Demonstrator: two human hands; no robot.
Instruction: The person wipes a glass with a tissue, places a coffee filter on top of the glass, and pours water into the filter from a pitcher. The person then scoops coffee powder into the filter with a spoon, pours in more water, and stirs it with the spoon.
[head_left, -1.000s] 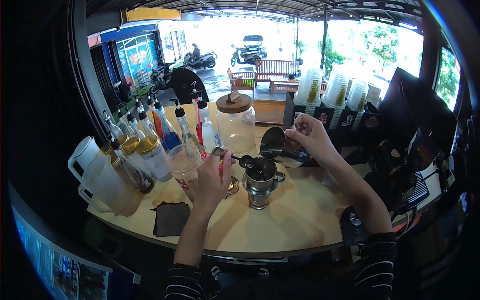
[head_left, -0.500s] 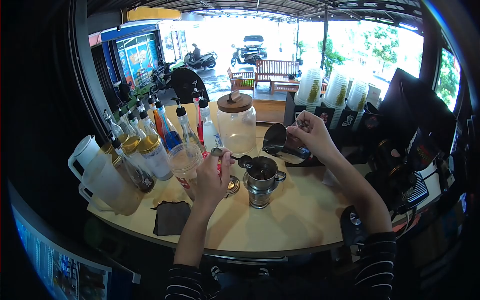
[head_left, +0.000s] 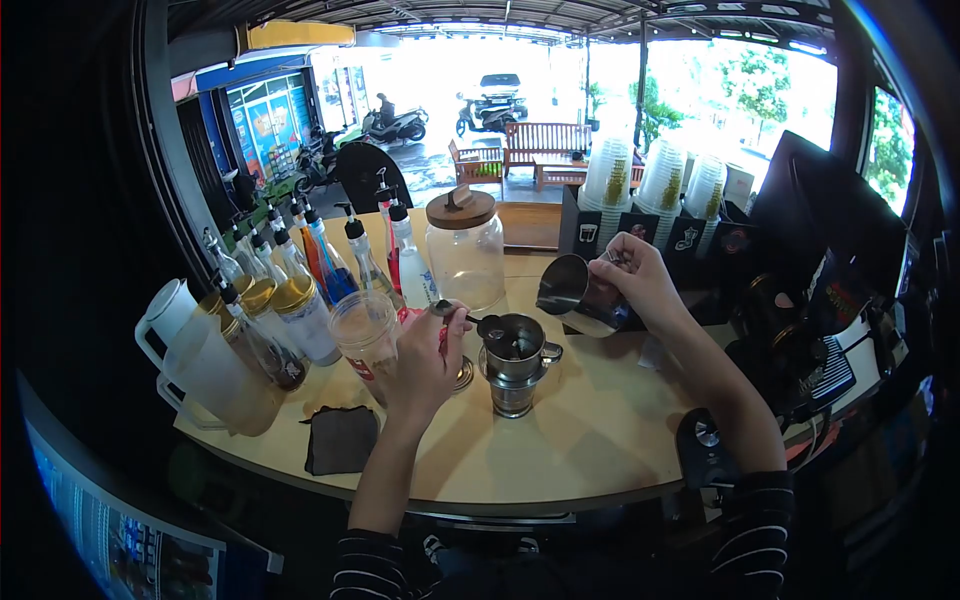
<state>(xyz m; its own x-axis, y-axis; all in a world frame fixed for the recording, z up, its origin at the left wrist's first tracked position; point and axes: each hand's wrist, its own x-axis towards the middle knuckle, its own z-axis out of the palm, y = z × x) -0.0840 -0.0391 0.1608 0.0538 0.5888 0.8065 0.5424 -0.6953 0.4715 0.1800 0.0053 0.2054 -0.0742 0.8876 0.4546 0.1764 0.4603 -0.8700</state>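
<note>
My left hand [head_left: 428, 358] is closed on the handle of a dark spoon [head_left: 490, 327], whose bowl is at the left rim of a metal drip filter [head_left: 514, 362]. The filter sits on a small glass [head_left: 513, 400] and has dark contents. My right hand [head_left: 642, 282] grips a metal pitcher [head_left: 583, 293] by its handle, up and to the right of the filter, with its mouth tilted left. No stream shows between pitcher and filter. An open clear jar [head_left: 364, 335] stands just left of my left hand.
Pump bottles [head_left: 335, 262] and plastic jugs [head_left: 215, 370] crowd the left side. A wooden-lidded jar [head_left: 466, 250] stands behind the filter. Stacked cups [head_left: 660, 180] are at the back right, a dark cloth [head_left: 341, 440] at the front left. A person on a motorbike [head_left: 388, 115] is outside.
The pitcher has moved right, away from the filter, and the thin stream has stopped. The spoon remains by the filter's rim. The whole view has shifted slightly.
</note>
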